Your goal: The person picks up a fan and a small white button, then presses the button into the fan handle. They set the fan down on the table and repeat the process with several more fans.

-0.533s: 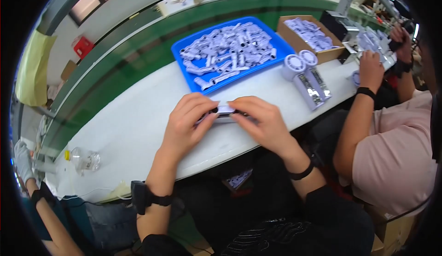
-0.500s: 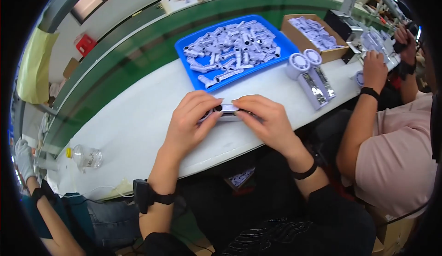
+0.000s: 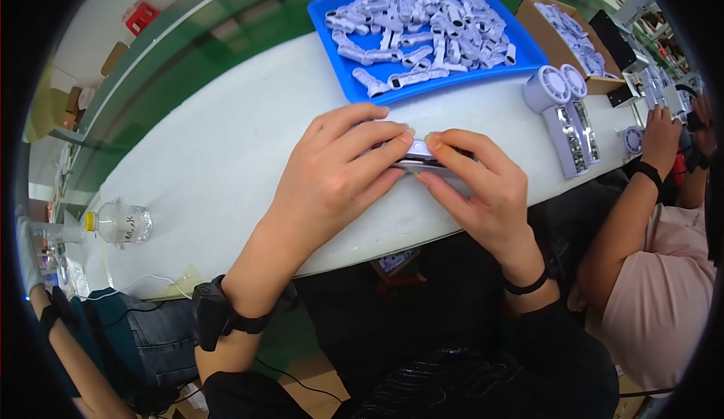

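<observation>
Both hands pinch one lavender plastic housing (image 3: 419, 149) with a dark slot along its side, just above the white table in front of the blue tray. My left hand (image 3: 339, 159) covers its left end, with bent fingertips pressing on its top. At the right end, my right hand (image 3: 483, 185) grips with index finger on top and thumb low at the near side. Most of the piece is hidden behind my fingers. To the right lie two lavender handheld fans (image 3: 549, 91), their long handles uncovered and showing shiny parts inside.
The blue tray (image 3: 354, 91) beyond my hands holds a heap of small lavender parts. A cardboard box (image 3: 528, 13) of similar pieces stands right of it. A clear bottle with a yellow cap (image 3: 124, 223) is at the left. A co-worker's hand (image 3: 662, 136) works at the right.
The view has shifted, so tray and fans appear farther right and higher. My left hand has turned further over the housing, and the housing is tilted differently, showing a dark slot.
</observation>
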Demonstrator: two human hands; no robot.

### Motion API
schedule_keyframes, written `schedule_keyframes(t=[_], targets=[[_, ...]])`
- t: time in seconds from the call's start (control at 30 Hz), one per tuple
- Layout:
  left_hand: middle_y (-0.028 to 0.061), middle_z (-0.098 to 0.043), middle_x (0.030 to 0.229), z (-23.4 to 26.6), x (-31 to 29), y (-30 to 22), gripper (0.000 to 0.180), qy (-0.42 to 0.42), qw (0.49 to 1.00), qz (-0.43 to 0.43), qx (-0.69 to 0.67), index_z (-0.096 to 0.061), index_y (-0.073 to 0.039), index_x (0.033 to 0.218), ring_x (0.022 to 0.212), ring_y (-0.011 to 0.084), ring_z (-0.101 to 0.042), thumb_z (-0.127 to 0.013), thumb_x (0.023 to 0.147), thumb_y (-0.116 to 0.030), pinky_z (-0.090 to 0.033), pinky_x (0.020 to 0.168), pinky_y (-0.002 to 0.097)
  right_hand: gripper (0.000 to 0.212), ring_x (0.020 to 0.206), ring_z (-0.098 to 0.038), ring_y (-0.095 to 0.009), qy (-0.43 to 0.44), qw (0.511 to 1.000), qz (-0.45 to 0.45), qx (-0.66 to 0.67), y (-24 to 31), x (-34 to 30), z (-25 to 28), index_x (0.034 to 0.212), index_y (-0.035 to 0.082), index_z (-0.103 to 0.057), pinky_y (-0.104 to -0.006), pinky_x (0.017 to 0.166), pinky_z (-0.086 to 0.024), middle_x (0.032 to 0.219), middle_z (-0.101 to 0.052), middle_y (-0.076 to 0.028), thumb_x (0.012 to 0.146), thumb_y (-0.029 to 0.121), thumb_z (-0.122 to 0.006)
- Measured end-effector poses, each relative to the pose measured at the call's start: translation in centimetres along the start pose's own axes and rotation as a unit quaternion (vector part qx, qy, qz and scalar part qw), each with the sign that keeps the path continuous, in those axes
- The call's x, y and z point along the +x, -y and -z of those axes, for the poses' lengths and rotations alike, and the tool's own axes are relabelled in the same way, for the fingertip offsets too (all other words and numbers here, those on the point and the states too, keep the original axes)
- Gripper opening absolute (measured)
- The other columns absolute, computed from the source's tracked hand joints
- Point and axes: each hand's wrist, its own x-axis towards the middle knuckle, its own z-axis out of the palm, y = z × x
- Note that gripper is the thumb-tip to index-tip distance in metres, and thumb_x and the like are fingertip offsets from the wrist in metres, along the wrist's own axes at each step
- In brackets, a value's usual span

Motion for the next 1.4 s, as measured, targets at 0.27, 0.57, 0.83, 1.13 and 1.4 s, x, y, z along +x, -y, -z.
schedule_keyframes(t=[0.27, 0.57, 0.83, 1.13, 1.4], targets=[[0.0093, -0.074, 0.126, 0.6, 0.7, -0.8, 0.051, 0.01, 0.997, -0.003, 0.079, -0.078, -0.003, 0.12, 0.124, 0.0353, -0.067, -0.091, 0.071, -0.008, -0.057, 0.105, 0.0461, 0.047, 0.103, -0.077, -0.032, -0.012, 0.998, 0.009, -0.068, 1.6, 0.4, 0.0, 0.127, -0.003, -0.073, -0.0389, 0.095, -0.061, 0.122, -0.074, -0.016, 0.083, 0.004, -0.088], [0.0163, -0.071, 0.135, 5.8, 3.7, 0.1, 0.058, -0.126, 0.961, -0.111, 0.22, -0.073, -0.002, 0.131, 0.131, 0.0376, -0.063, -0.093, 0.078, -0.016, -0.051, 0.113, 0.0491, 0.044, 0.088, -0.074, -0.022, 0.068, 0.989, -0.115, 0.063, 2.3, 7.8, 2.7, 0.127, -0.003, -0.074, -0.0338, 0.079, -0.058, 0.101, -0.08, -0.015, 0.089, 0.015, -0.087], [0.0189, -0.07, 0.138, 17.7, 9.9, -5.0, 0.063, -0.332, 0.863, 0.14, -0.354, -0.071, 0.003, 0.133, 0.131, 0.0263, -0.064, -0.089, 0.092, -0.041, -0.053, 0.105, 0.0428, 0.046, 0.089, -0.075, -0.02, -0.245, 0.948, 0.169, 0.114, 12.8, 19.8, 3.0, 0.123, -0.003, -0.076, -0.0311, 0.078, -0.06, 0.105, -0.079, -0.014, 0.083, 0.01, -0.093], [0.0199, -0.069, 0.138, 19.4, 11.9, -2.6, 0.084, -0.275, 0.908, -0.047, -0.314, -0.071, 0.005, 0.131, 0.134, 0.0317, -0.062, -0.079, 0.091, -0.068, -0.049, 0.115, 0.0501, 0.048, 0.097, -0.078, -0.026, -0.042, 0.948, 0.163, 0.271, 15.6, 21.0, 2.8, 0.118, -0.007, -0.074, -0.0358, 0.089, -0.062, 0.112, -0.079, -0.018, 0.077, 0.009, -0.094], [0.0182, -0.07, 0.135, 16.7, 12.6, 3.9, 0.066, -0.116, 0.913, -0.201, -0.337, -0.076, 0.001, 0.122, 0.131, 0.0289, -0.064, -0.092, 0.081, -0.049, -0.053, 0.106, 0.0439, 0.054, 0.085, -0.077, -0.026, 0.128, 0.97, 0.13, 0.161, 11.4, 23.1, 3.1, 0.115, -0.008, -0.074, -0.0366, 0.082, -0.062, 0.095, -0.079, -0.019, 0.073, 0.022, -0.092]])
